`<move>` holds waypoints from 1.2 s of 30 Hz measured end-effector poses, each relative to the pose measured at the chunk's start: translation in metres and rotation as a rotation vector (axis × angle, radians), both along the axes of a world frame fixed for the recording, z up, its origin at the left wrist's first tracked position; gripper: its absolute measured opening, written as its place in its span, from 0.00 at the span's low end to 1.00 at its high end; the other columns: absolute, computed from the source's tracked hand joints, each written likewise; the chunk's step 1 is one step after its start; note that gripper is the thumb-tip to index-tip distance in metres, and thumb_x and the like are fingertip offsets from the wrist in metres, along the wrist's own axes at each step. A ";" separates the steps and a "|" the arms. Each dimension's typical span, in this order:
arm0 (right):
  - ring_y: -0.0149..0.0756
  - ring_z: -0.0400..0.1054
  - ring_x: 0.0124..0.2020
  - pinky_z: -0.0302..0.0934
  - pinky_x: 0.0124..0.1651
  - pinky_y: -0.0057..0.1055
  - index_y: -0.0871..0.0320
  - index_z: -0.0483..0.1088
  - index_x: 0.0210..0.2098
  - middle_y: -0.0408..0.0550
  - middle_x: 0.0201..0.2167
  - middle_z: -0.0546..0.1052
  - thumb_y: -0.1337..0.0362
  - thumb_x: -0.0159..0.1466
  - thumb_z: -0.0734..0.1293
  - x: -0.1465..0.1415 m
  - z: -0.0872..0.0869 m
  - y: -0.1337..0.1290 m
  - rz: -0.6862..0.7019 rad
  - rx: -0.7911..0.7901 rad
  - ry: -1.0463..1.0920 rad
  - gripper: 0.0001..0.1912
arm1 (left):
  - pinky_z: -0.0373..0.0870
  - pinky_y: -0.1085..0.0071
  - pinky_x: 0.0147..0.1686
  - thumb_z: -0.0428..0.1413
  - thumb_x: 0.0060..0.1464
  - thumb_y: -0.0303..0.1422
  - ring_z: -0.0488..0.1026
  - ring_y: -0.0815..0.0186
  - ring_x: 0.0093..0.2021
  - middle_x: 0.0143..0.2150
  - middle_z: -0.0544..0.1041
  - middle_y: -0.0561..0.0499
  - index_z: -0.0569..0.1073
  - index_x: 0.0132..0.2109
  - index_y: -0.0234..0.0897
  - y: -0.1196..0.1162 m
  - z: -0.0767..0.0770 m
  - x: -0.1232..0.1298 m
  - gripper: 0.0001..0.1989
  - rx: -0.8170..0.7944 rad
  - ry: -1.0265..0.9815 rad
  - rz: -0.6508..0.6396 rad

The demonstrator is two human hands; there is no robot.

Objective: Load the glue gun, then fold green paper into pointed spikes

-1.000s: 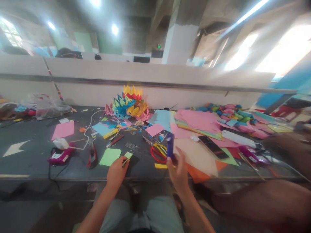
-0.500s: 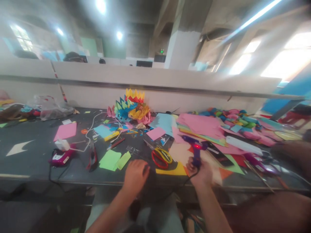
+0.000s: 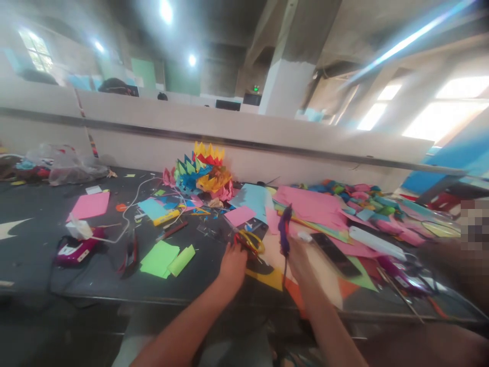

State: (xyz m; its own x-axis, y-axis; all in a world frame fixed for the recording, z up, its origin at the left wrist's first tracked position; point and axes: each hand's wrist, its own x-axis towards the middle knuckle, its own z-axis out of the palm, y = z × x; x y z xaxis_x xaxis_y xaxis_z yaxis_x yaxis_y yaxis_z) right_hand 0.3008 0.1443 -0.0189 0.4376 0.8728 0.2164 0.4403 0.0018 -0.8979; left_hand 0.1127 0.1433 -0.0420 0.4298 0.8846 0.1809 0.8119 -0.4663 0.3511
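Note:
My left hand is closed at the red-and-yellow handles of a pair of scissors, its fingertips on the red loop. My fingers partly cover the scissors. In my right hand is a purple hot glue gun, turned so its nozzle points up and away from me; its black cord hangs down past the wrist. Yellow paper lies under and in front of the scissors. A dark phone rests on papers to the right of my right hand.
Folded paper crowns stand by the partition. Green paper, pliers and a purple power strip with a white charger lie left. Pink sheets, a white bar and another person's arm are at right.
My left hand has moved right and forward onto the scissors. The glue gun has swung from pointing left to pointing away, moving a little left. The view has shifted slightly.

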 end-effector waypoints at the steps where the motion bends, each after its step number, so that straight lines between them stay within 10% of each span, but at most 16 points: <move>1: 0.32 0.61 0.19 0.58 0.23 0.29 0.56 0.60 0.22 0.42 0.18 0.66 0.51 0.61 0.52 0.000 0.000 0.007 -0.008 -0.045 -0.089 0.19 | 0.57 0.59 0.58 0.45 0.56 0.21 0.72 0.60 0.48 0.45 0.75 0.41 0.75 0.41 0.33 0.006 0.002 0.002 0.15 -0.001 0.002 -0.002; 9: 0.40 0.68 0.37 0.57 0.38 0.32 0.63 0.66 0.42 0.55 0.34 0.74 0.58 0.65 0.50 -0.011 0.002 0.037 -0.075 -0.208 -0.500 0.20 | 0.61 0.60 0.54 0.46 0.56 0.21 0.72 0.59 0.46 0.42 0.75 0.38 0.75 0.39 0.30 0.051 0.005 0.017 0.13 0.019 -0.015 0.016; 14: 0.40 0.68 0.42 0.56 0.43 0.32 0.64 0.66 0.46 0.58 0.41 0.74 0.63 0.66 0.50 -0.017 -0.009 0.029 -0.038 -0.294 -0.714 0.19 | 0.61 0.58 0.54 0.48 0.56 0.24 0.67 0.57 0.53 0.52 0.70 0.38 0.70 0.48 0.31 0.022 0.004 0.008 0.14 0.059 -0.071 0.084; 20: 0.43 0.67 0.45 0.55 0.46 0.35 0.66 0.65 0.49 0.60 0.44 0.72 0.65 0.66 0.52 -0.024 -0.020 0.025 -0.030 -0.348 -0.858 0.18 | 0.63 0.59 0.51 0.50 0.57 0.32 0.67 0.58 0.52 0.53 0.71 0.44 0.70 0.48 0.38 -0.045 0.000 -0.078 0.13 0.336 -0.297 0.221; 25: 0.51 0.61 0.51 0.55 0.49 0.43 0.67 0.62 0.53 0.66 0.51 0.67 0.62 0.64 0.55 -0.039 -0.012 0.015 -0.132 -0.228 -0.882 0.21 | 0.63 0.59 0.46 0.53 0.54 0.35 0.67 0.54 0.49 0.48 0.72 0.42 0.69 0.48 0.36 -0.049 -0.011 -0.153 0.15 0.370 -0.183 0.556; 29: 0.46 0.65 0.46 0.58 0.48 0.40 0.63 0.66 0.47 0.60 0.45 0.71 0.59 0.63 0.54 -0.087 -0.006 -0.019 -0.007 0.058 -0.632 0.19 | 0.61 0.61 0.43 0.53 0.55 0.31 0.71 0.60 0.38 0.35 0.77 0.50 0.73 0.34 0.39 -0.045 -0.018 -0.165 0.05 0.265 -0.074 0.455; 33: 0.35 0.68 0.27 0.62 0.30 0.30 0.58 0.68 0.39 0.48 0.29 0.74 0.50 0.62 0.54 -0.157 -0.013 -0.053 0.470 -0.156 -0.080 0.21 | 0.62 0.64 0.40 0.53 0.54 0.30 0.70 0.62 0.37 0.34 0.76 0.52 0.72 0.33 0.40 -0.059 -0.013 -0.148 0.04 0.310 -0.130 0.363; 36: 0.33 0.66 0.24 0.59 0.27 0.27 0.57 0.66 0.32 0.44 0.25 0.72 0.51 0.61 0.55 -0.184 -0.022 -0.056 0.528 -0.214 0.007 0.17 | 0.62 0.64 0.41 0.55 0.53 0.29 0.69 0.62 0.41 0.38 0.76 0.50 0.73 0.35 0.40 -0.075 -0.010 -0.133 0.02 0.314 -0.162 0.267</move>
